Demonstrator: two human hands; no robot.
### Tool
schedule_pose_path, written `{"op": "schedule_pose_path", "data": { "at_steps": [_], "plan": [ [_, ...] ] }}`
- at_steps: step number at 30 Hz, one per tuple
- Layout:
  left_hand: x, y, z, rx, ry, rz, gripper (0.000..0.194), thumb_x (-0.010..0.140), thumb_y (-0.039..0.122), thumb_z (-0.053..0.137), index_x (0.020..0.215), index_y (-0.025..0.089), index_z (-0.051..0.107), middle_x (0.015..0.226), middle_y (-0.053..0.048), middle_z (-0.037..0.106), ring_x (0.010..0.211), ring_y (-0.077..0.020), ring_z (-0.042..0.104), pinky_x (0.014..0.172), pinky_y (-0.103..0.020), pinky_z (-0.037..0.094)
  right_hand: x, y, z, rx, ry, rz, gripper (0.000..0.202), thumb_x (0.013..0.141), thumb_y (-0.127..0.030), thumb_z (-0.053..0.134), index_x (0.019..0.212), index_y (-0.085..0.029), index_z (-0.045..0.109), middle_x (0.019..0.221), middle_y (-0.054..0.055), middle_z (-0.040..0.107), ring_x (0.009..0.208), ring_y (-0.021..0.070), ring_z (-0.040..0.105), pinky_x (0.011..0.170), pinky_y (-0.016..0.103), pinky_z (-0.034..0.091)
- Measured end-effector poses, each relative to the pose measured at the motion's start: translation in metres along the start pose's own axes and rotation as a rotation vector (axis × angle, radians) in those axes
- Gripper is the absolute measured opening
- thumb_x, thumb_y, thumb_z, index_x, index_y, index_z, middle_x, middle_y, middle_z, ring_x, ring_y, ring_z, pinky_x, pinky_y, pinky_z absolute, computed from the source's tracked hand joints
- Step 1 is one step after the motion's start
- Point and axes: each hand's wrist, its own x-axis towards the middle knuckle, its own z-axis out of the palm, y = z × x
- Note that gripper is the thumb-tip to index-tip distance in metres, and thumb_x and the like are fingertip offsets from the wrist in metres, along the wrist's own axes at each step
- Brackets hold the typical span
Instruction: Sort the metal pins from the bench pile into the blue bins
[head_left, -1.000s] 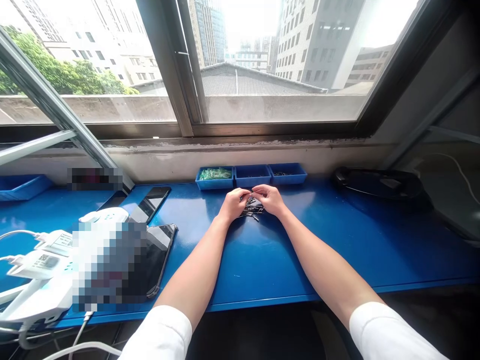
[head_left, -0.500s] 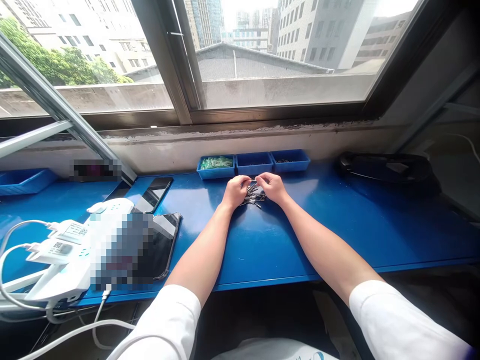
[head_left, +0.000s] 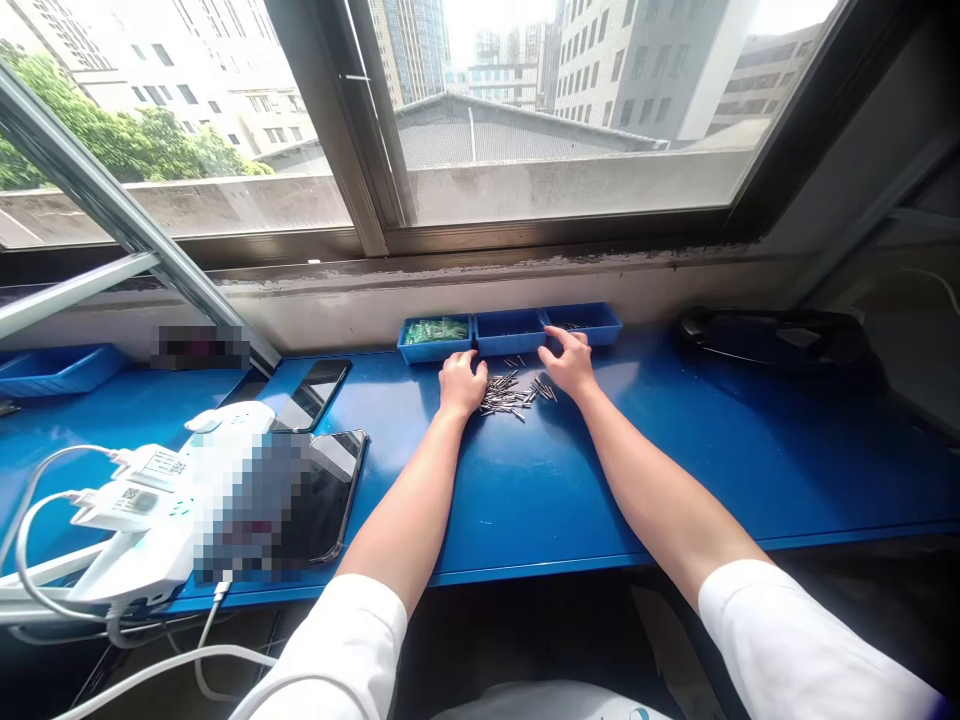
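Note:
Several small dark metal pins [head_left: 511, 395] lie in a loose pile on the blue table [head_left: 525, 500]. At the pile's left edge is my left hand [head_left: 462, 382], its fingers apart and nothing visible in it. My right hand [head_left: 570, 362] is to the right of the pile, thumb and forefinger spread, with the fingertips near the front of the right blue bin [head_left: 600, 334]. Behind the pile stand the middle blue bin [head_left: 510, 346] and the left blue bin [head_left: 437, 350], which holds green and silvery pieces.
Two phones [head_left: 319, 393] [head_left: 346, 500] and a white power strip [head_left: 161, 530] with plugged-in chargers lie at the left. A blue tray [head_left: 67, 378] sits far left. A black case [head_left: 772, 338] rests at the back right, under the window.
My hands have moved apart, the right one to the right and towards the bins, and their closed fingers have opened. More of the pin pile shows between them.

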Motion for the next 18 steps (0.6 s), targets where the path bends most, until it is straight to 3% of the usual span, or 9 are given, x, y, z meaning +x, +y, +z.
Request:
{"op": "schedule_pose_path", "data": {
  "at_steps": [5,10,12,14,16,18],
  "plan": [
    [-0.002,-0.002,0.001,0.042,-0.076,0.010,0.037,0.087,0.034,0.044,0.115,0.019,0.062,0.124,-0.009,0.059,0.117,-0.0260,0.053,0.101,-0.039,0.041,0.007,0.016,-0.001,-0.291,-0.076,0.045,0.065,0.072,-0.034,0.057,0.135,-0.024,0.046,0.140,0.005,0.048,0.111,0.0336,0.037,0.091,0.054,0.035],
    [-0.002,-0.002,0.003,-0.001,-0.094,0.039,0.037,0.086,0.029,0.043,0.113,0.014,0.063,0.120,-0.012,0.060,0.115,-0.0245,0.054,0.103,-0.036,0.041,0.007,0.024,0.000,-0.356,-0.169,0.075,0.077,0.070,-0.035,0.058,0.142,-0.027,0.033,0.154,0.005,0.022,0.115,0.0371,0.033,0.090,0.057,0.035],
    [-0.002,-0.003,0.004,-0.032,-0.099,0.047,0.036,0.086,0.024,0.042,0.113,0.012,0.063,0.118,-0.013,0.061,0.113,-0.0227,0.055,0.103,-0.033,0.041,0.006,0.023,0.001,-0.352,-0.151,0.089,0.079,0.069,-0.033,0.059,0.142,-0.025,0.031,0.155,0.008,0.017,0.118,0.0376,0.031,0.092,0.057,0.034],
    [-0.001,-0.003,0.004,-0.052,-0.106,0.052,0.036,0.086,0.020,0.040,0.113,0.012,0.063,0.117,-0.013,0.061,0.112,-0.0214,0.055,0.103,-0.031,0.041,0.005,0.019,0.002,-0.326,-0.079,0.068,0.073,0.071,-0.031,0.058,0.140,-0.022,0.036,0.153,0.011,0.021,0.120,0.0364,0.031,0.094,0.055,0.034],
    [-0.001,-0.002,0.005,-0.057,-0.119,0.059,0.036,0.086,0.018,0.038,0.112,0.011,0.063,0.116,-0.012,0.061,0.111,-0.0207,0.056,0.103,-0.030,0.041,0.001,0.013,0.004,-0.283,-0.016,0.012,0.059,0.073,-0.028,0.056,0.130,-0.019,0.047,0.143,0.013,0.035,0.120,0.0331,0.033,0.097,0.050,0.035],
    [-0.002,0.000,0.005,-0.041,-0.132,0.084,0.036,0.086,0.018,0.038,0.111,0.012,0.063,0.116,-0.012,0.061,0.110,-0.0203,0.057,0.101,-0.030,0.042,-0.004,0.006,0.007,-0.244,-0.031,-0.055,0.042,0.075,-0.027,0.055,0.115,-0.018,0.058,0.127,0.012,0.049,0.115,0.0297,0.038,0.097,0.045,0.037]
  ]
}}
